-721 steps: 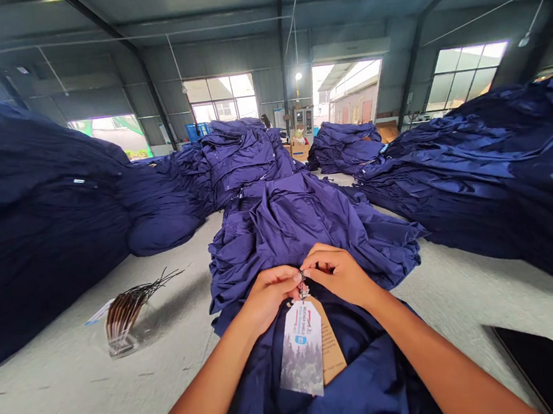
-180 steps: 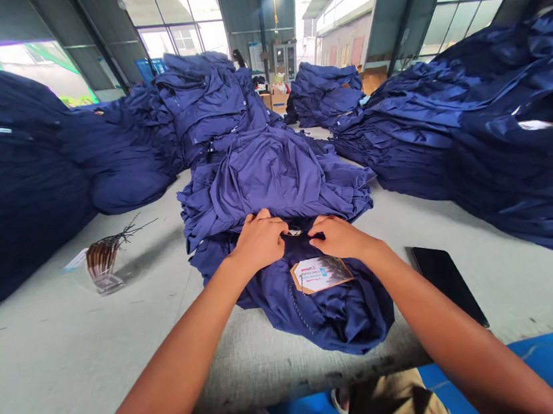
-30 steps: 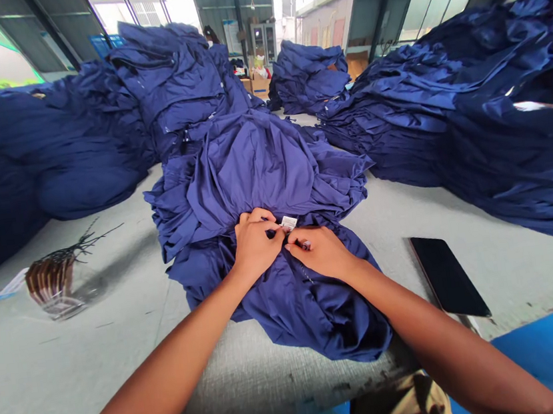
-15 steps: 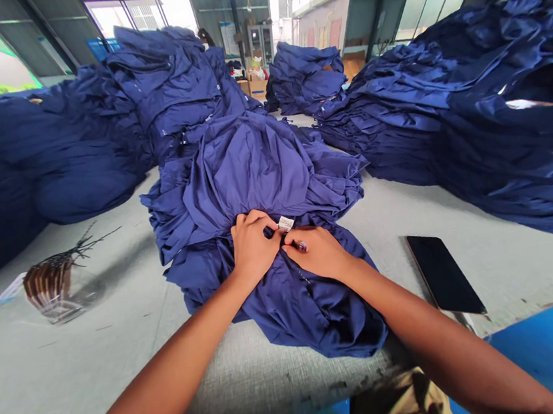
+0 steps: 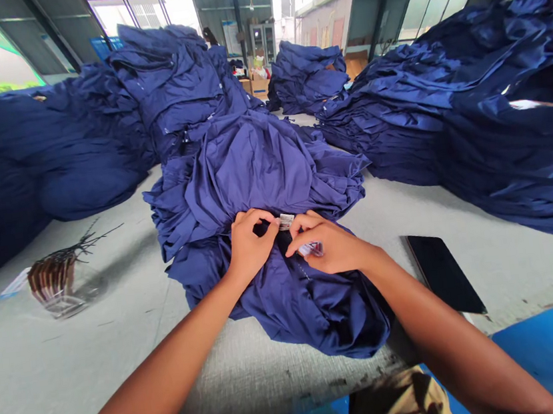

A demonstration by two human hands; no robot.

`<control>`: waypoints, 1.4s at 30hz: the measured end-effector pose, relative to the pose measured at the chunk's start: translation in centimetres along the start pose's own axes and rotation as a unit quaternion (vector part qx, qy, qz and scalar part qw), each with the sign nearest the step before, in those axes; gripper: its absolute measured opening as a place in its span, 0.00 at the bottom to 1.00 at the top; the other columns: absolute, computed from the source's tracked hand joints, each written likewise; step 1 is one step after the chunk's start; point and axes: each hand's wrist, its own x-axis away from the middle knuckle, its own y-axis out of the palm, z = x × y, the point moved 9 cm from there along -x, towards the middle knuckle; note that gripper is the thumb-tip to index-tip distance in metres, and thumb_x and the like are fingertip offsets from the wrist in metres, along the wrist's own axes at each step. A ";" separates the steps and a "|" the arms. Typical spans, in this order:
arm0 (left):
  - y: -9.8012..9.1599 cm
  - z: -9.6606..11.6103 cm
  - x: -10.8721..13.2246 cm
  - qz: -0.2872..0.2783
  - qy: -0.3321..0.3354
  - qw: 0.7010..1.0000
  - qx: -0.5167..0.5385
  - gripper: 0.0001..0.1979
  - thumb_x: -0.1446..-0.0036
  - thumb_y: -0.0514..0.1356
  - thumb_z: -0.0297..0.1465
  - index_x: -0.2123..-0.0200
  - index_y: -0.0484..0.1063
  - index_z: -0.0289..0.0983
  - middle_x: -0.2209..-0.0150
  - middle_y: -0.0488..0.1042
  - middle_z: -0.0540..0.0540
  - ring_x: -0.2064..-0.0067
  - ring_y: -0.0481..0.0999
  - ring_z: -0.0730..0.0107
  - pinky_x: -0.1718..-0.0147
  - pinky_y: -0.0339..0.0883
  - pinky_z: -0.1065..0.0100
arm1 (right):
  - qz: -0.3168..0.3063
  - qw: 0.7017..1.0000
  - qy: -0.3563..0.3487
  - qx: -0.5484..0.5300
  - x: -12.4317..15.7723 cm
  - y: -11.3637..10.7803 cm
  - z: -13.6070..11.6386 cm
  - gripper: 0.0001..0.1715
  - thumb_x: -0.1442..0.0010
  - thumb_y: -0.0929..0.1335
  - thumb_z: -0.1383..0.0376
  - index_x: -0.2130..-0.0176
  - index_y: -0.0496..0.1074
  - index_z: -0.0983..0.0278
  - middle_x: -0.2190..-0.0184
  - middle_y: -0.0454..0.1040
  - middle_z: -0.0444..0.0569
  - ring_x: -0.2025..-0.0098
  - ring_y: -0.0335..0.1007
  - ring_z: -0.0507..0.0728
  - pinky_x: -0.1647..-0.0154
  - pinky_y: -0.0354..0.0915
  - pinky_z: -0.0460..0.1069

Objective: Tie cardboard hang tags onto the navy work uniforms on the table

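A navy blue garment (image 5: 276, 287) lies bunched on the table in front of me. Thumb and fingertips of my left hand (image 5: 251, 242) pinch the edge of a small white label (image 5: 286, 221) with print on it. My right hand (image 5: 334, 243) is just right of the label, its fingers curled around a small clear item with red and white in it (image 5: 312, 249); most of that item is hidden in the palm. Its index finger and thumb are slightly apart over the cloth. Below them a short light dashed line runs on the fabric.
A black phone (image 5: 445, 273) lies right of the garment. On the left sits a clear bag of brown tags with black strings (image 5: 56, 281). Large heaps of navy clothing stand left (image 5: 83, 150), behind (image 5: 171, 85) and right (image 5: 396, 112) on the pale table (image 5: 137, 345).
My right hand has drawn back a little to the right and its fingers have loosened, showing more of the clear item. The left hand stays at the label, which now shows more.
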 end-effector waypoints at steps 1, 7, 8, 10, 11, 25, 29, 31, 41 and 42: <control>-0.1 -0.1 0.0 0.006 -0.002 1.000 0.011 0.03 0.40 0.65 0.30 0.67 0.77 0.41 0.66 0.80 0.51 0.61 0.73 0.65 0.56 0.64 0.62 | -0.011 1.000 0.003 0.008 0.0 0.3 0.0 0.24 0.49 0.70 0.80 0.60 0.83 0.57 0.58 0.72 0.47 0.54 0.67 0.57 0.46 0.66 0.54; -0.6 0.1 0.1 0.018 0.010 0.997 0.074 0.04 0.38 0.65 0.32 0.67 0.77 0.40 0.67 0.79 0.50 0.64 0.74 0.67 0.57 0.67 0.64 | 0.028 1.000 0.005 -0.011 -0.1 0.4 0.4 0.12 0.42 0.72 0.75 0.64 0.82 0.58 0.61 0.74 0.47 0.55 0.68 0.57 0.49 0.66 0.53; -0.7 0.2 0.1 0.022 0.014 0.996 0.081 0.04 0.38 0.65 0.33 0.67 0.77 0.40 0.67 0.80 0.50 0.63 0.74 0.67 0.57 0.67 0.63 | 0.044 0.999 0.004 -0.026 -0.2 0.1 0.4 0.11 0.41 0.72 0.74 0.64 0.81 0.58 0.61 0.75 0.47 0.56 0.69 0.57 0.48 0.66 0.54; -0.9 0.4 0.2 0.025 0.021 0.994 0.100 0.05 0.38 0.65 0.34 0.66 0.78 0.40 0.65 0.80 0.49 0.62 0.75 0.67 0.55 0.68 0.63 | 0.080 0.995 0.009 -0.066 -0.3 -0.5 0.6 0.08 0.38 0.72 0.72 0.64 0.80 0.59 0.62 0.77 0.47 0.57 0.72 0.56 0.48 0.66 0.54; -0.8 0.4 0.3 0.023 0.022 0.993 0.116 0.05 0.38 0.65 0.34 0.65 0.78 0.39 0.64 0.81 0.48 0.62 0.76 0.67 0.55 0.69 0.63 | 0.094 0.991 0.014 -0.091 -0.3 -0.7 0.7 0.06 0.37 0.71 0.70 0.64 0.80 0.59 0.62 0.78 0.48 0.57 0.73 0.56 0.48 0.66 0.54; 0.7 0.1 0.0 -0.082 -0.070 0.950 0.292 0.14 0.47 0.72 0.42 0.68 0.80 0.37 0.70 0.81 0.47 0.67 0.80 0.67 0.61 0.76 0.64 | 0.205 0.960 0.165 -0.092 0.5 -1.1 3.3 0.07 0.37 0.72 0.62 0.67 0.80 0.61 0.68 0.82 0.47 0.66 0.75 0.55 0.61 0.68 0.49; 0.8 0.0 -0.1 -0.087 -0.083 0.947 0.297 0.15 0.48 0.73 0.43 0.69 0.80 0.37 0.70 0.81 0.46 0.67 0.80 0.66 0.61 0.76 0.64 | 0.194 0.965 0.164 -0.065 0.4 -0.6 3.1 0.09 0.37 0.71 0.63 0.68 0.79 0.61 0.70 0.81 0.46 0.68 0.74 0.54 0.63 0.66 0.48; 0.8 -0.2 0.0 -0.086 -0.088 0.946 0.299 0.15 0.49 0.73 0.43 0.69 0.80 0.37 0.70 0.82 0.46 0.67 0.80 0.66 0.61 0.76 0.64 | 0.184 0.967 0.166 -0.056 0.3 -0.3 3.0 0.10 0.36 0.70 0.63 0.69 0.78 0.61 0.71 0.81 0.45 0.69 0.73 0.54 0.65 0.65 0.48; 1.8 -0.3 0.0 -0.125 -0.044 0.959 0.252 0.12 0.44 0.70 0.41 0.68 0.80 0.37 0.72 0.77 0.48 0.70 0.74 0.70 0.67 0.69 0.67 | 0.156 0.980 0.123 -0.011 -0.2 0.4 2.0 0.10 0.36 0.70 0.67 0.70 0.77 0.59 0.71 0.80 0.44 0.67 0.74 0.54 0.59 0.67 0.49; 1.8 -0.4 0.0 -0.124 -0.045 0.960 0.249 0.12 0.44 0.70 0.41 0.68 0.80 0.37 0.72 0.77 0.48 0.70 0.74 0.70 0.67 0.68 0.67 | 0.149 0.981 0.121 -0.003 -0.2 0.5 1.9 0.10 0.36 0.71 0.67 0.71 0.77 0.58 0.70 0.80 0.44 0.66 0.74 0.54 0.58 0.67 0.49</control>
